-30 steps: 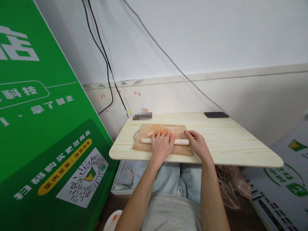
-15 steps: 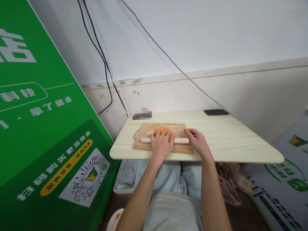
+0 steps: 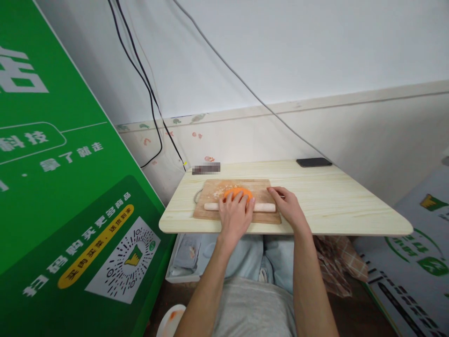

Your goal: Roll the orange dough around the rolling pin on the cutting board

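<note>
A wooden rolling pin [image 3: 265, 207] lies across a wooden cutting board [image 3: 206, 214] near its front side. My left hand [image 3: 235, 215] is over the middle of the pin, its fingers curled over the top and reaching a flattened piece of orange dough [image 3: 239, 191] just beyond. The fingers cover part of the dough's near side. At the board's right edge, my right hand [image 3: 287, 206] grips with fingertips near the upper right corner. White flour [image 3: 218, 193] is scattered on the board to the left of the dough.
The board rests on a pale wood-grain table [image 3: 351, 206] against the wall. A black phone [image 3: 314, 162] lies at the back right, and a blurred dark item [image 3: 206, 168] at the back left. A green printed panel [image 3: 70, 187] stands to the left. Below, a white bowl [image 3: 170, 320] shows orange smears.
The rolling pin has shifted slightly toward me, and my left fingers have drawn back, showing more of the orange dough. My right hand stays at the board's edge.
</note>
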`<state>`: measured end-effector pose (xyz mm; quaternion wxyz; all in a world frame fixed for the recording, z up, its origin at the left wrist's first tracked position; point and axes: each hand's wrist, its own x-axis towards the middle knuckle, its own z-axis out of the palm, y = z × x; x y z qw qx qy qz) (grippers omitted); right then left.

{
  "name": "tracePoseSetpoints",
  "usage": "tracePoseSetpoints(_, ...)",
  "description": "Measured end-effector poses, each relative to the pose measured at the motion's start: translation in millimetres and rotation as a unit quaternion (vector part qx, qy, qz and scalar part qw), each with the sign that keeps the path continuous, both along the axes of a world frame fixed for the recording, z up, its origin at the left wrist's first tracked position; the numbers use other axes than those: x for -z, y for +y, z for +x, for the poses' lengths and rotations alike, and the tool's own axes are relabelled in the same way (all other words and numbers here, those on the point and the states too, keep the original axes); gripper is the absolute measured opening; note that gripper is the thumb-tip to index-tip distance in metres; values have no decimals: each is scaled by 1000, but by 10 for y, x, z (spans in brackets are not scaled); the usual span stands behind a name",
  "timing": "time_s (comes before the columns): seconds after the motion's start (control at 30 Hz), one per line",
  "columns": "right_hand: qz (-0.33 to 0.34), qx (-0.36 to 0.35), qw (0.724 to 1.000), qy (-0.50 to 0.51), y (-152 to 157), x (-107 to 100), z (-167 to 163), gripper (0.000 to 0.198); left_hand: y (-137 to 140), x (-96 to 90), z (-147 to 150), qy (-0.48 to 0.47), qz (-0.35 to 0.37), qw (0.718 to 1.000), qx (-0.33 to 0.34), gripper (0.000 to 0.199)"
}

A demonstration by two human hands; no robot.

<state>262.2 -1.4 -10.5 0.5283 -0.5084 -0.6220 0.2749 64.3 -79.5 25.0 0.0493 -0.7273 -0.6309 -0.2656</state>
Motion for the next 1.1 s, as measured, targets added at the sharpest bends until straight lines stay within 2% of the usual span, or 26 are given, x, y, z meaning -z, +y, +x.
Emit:
tracePoseSetpoints(0.5, 2, 1, 1000, -4, 7, 22, 4, 50, 228, -57, 17, 8, -11, 1000, -18, 47)
tracePoseSetpoints(0.8, 4, 2, 1000, 7, -17, 7, -6, 49, 63, -17, 3, 9, 1, 1000, -10, 47)
tracePoseSetpoints(1.1, 1, 3, 1000, -5, -27, -11, -4, 48, 59, -23, 3, 13, -3, 1000, -12, 47)
